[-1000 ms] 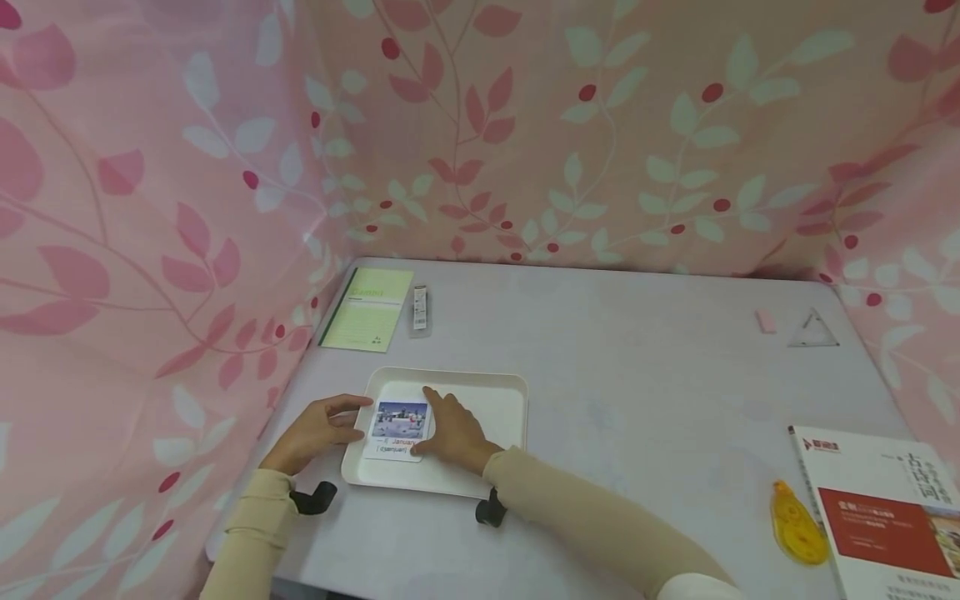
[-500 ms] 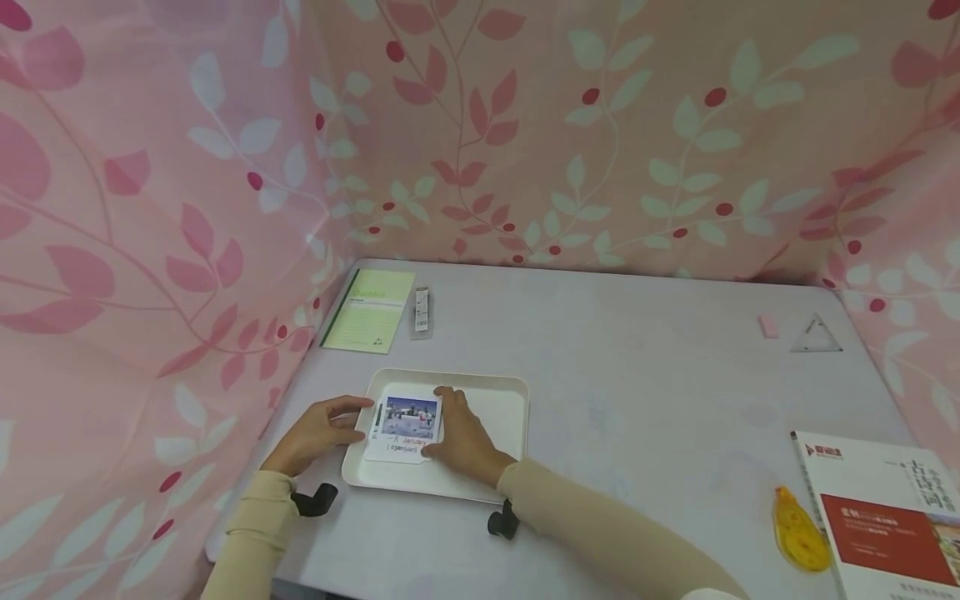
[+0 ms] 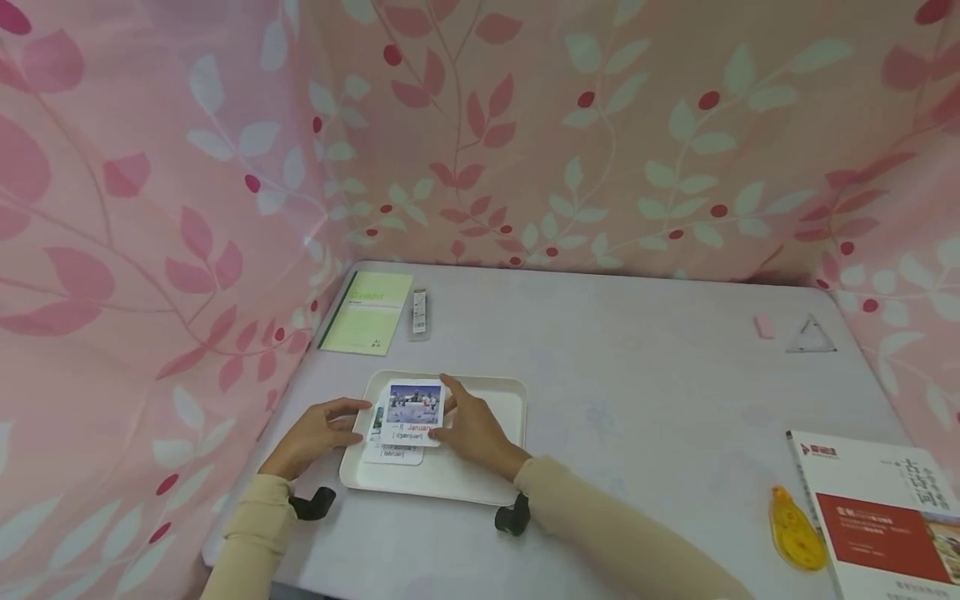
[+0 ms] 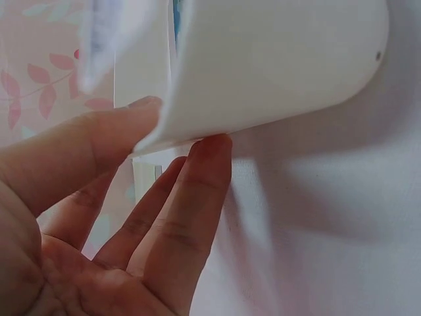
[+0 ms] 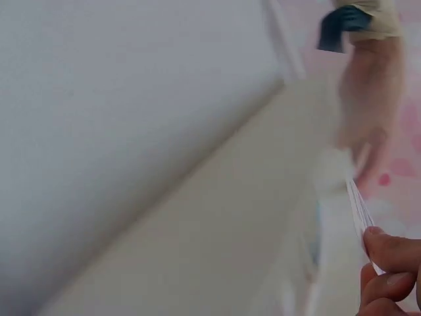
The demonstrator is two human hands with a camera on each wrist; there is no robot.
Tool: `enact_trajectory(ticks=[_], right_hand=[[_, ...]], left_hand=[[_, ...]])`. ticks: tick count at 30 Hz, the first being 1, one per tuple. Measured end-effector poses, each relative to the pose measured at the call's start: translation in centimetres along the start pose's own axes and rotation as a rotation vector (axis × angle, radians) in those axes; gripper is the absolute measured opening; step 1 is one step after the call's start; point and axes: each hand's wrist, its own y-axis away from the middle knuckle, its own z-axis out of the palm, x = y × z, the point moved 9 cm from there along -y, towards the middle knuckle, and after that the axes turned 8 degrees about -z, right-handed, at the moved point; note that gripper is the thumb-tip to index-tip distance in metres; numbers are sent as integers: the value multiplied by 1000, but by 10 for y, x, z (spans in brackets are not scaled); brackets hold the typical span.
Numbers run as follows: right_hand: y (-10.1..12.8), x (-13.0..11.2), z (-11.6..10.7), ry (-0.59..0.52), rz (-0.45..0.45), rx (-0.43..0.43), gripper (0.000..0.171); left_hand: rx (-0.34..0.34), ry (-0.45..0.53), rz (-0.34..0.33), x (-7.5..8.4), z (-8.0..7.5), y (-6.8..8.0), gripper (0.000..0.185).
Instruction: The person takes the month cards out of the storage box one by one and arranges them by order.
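My right hand [image 3: 477, 433] pinches a flashcard labelled January [image 3: 415, 410] by its right edge, just above the white tray [image 3: 480, 483]. In the right wrist view several thin white card edges [image 5: 359, 207] show at the right fingertips, so it may be more than one card. Below it, partly covered, a February flashcard [image 3: 393, 456] lies in the left part of the tray. My left hand [image 3: 318, 429] holds the tray's left rim. In the left wrist view its thumb is on one side of the rim and its fingertips [image 4: 214, 148] touch the other.
Behind the tray lie a green notebook [image 3: 367, 312] and a small packaged item [image 3: 419, 315]. A pink eraser [image 3: 763, 326] and a clear set square [image 3: 812, 336] are far right. Nearer on the right are a yellow correction tape [image 3: 797, 532] and a book [image 3: 873, 517]. Floral curtains hang around the table.
My right hand has lifted the January card up and to the right, uncovering the February card beneath. My left hand has stayed at the tray's rim.
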Motion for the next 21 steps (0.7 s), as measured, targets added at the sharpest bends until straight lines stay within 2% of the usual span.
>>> enact_trajectory(ticks=[3, 6, 10, 13, 15, 17, 21], right_hand=[[4, -1, -32, -58, 14, 41, 93], [10, 11, -84, -113, 29, 148, 94], [31, 51, -161, -85, 104, 284, 93], [58, 89, -201, 0, 225, 288, 94], [77, 111, -213, 47, 298, 241, 95], [93, 127, -215, 89, 347, 172, 95], [110, 142, -205, 111, 331, 49, 94]], left_hand=[[4, 6, -5, -3, 0, 0, 55], [-2, 6, 10, -3, 0, -1, 55], [1, 3, 18, 0, 1, 0, 54], [-3, 13, 23, 0, 1, 0, 55], [-17, 19, 39, 1, 2, 0, 55], [-21, 31, 42, 1, 3, 0, 55], [-24, 25, 37, 0, 3, -2, 55]])
